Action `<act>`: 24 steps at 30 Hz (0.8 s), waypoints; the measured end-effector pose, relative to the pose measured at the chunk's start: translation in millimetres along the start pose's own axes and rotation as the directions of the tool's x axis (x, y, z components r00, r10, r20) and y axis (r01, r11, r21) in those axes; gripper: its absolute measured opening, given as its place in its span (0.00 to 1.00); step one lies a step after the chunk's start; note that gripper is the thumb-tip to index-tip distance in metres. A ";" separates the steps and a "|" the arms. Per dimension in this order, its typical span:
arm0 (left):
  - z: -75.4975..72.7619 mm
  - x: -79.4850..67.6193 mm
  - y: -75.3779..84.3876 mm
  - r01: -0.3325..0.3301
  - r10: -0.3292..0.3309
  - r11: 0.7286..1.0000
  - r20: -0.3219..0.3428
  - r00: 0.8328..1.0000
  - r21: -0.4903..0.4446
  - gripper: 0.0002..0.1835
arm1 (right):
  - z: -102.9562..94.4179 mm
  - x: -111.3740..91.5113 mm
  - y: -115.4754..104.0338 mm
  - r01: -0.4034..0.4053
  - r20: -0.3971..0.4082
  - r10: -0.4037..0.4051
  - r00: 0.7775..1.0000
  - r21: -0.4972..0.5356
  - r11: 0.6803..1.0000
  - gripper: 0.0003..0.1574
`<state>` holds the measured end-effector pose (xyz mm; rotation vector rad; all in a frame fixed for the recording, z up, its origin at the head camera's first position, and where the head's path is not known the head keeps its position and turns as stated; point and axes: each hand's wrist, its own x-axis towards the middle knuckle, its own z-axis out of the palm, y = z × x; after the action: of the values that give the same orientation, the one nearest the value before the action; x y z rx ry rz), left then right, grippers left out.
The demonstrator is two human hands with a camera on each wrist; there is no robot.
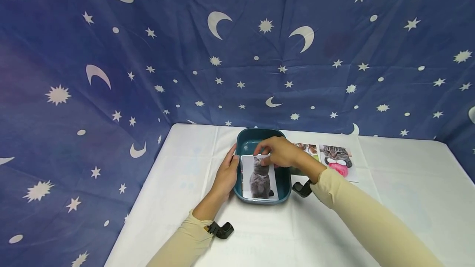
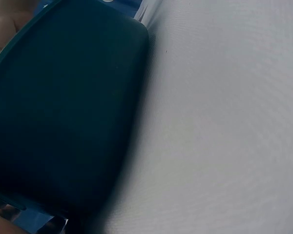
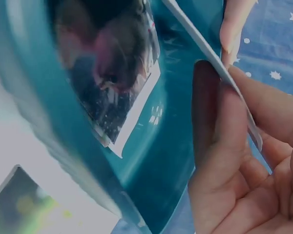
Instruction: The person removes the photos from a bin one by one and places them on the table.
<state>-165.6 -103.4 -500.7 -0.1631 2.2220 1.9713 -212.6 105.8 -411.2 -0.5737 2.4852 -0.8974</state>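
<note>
A dark teal plastic tub (image 1: pixel 285 186) stands on the white-covered table. My left hand (image 1: pixel 225 175) grips its left side, thumb at the rim and fingers along the outer wall. Over the tub my right hand (image 1: pixel 280 151) pinches the top of a photo card (image 1: pixel 260 182) showing a sitting grey cat. In the right wrist view the card (image 3: pixel 205 46) appears edge-on between thumb and fingers of the right hand (image 3: pixel 249 161). Another photo card (image 3: pixel 115 63) lies inside the tub below it. The tub's outer wall (image 2: pixel 63 107) fills much of the left wrist view.
Right of the tub lie a cat photo card with something pink (image 1: pixel 335 162) and another photo card (image 1: pixel 308 148), partly hidden by the right arm. A blue cloth (image 1: pixel 237 52) with moons and stars hangs behind the white table (image 1: pixel 404 193) and at its left.
</note>
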 end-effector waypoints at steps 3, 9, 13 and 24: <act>1.1 0.3 1.0 0.002 -0.002 1.000 0.003 1.000 0.006 0.26 | 1.3 -9.2 0.7 -0.019 0.015 0.018 1.000 0.052 0.998 0.22; 1.4 0.4 1.1 0.005 -0.005 1.000 -0.006 1.000 0.009 0.26 | 12.0 -26.4 6.8 -0.004 0.077 -0.005 0.997 0.112 0.994 0.41; 0.0 -0.2 1.3 0.006 -0.006 1.000 -0.004 1.000 0.009 0.27 | 19.2 -32.2 13.1 0.079 0.040 -0.082 0.996 0.073 0.994 0.45; 0.3 -0.3 0.2 -0.008 0.008 1.000 -0.011 1.000 0.012 0.26 | 7.6 -55.2 38.6 0.111 -0.176 -0.054 0.983 0.335 0.936 0.48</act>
<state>-165.3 -103.1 -500.5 -0.1643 2.2438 1.9653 -172.2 157.5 -428.3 -0.5033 2.3758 -1.4274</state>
